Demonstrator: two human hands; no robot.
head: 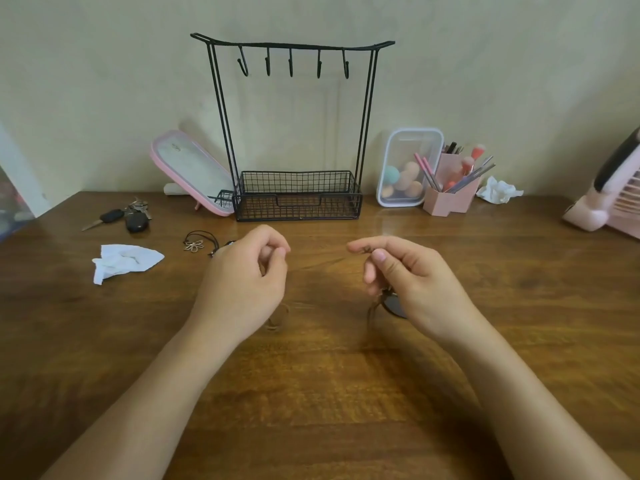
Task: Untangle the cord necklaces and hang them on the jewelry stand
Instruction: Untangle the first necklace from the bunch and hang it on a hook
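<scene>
Between the hands a thin, blurred cord [322, 263] stretches: the left hand [242, 278] pinches one end, the right hand [405, 271] the other, with a dark pendant [393, 306] hanging beneath it. Left of the left hand lies a flower necklace [199, 242]. Beyond both hands is the stand [263, 207]. The mark on the mirror [187, 161] is unreadable.

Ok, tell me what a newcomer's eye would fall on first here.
The tall black wire jewelry stand at the back centre, its five hooks all bare. Then the two hands mid-table: left hand and right hand each pinch a thin cord necklace, its dark pendant dangling under the right. A flower-pendant necklace lies left of them.
</scene>
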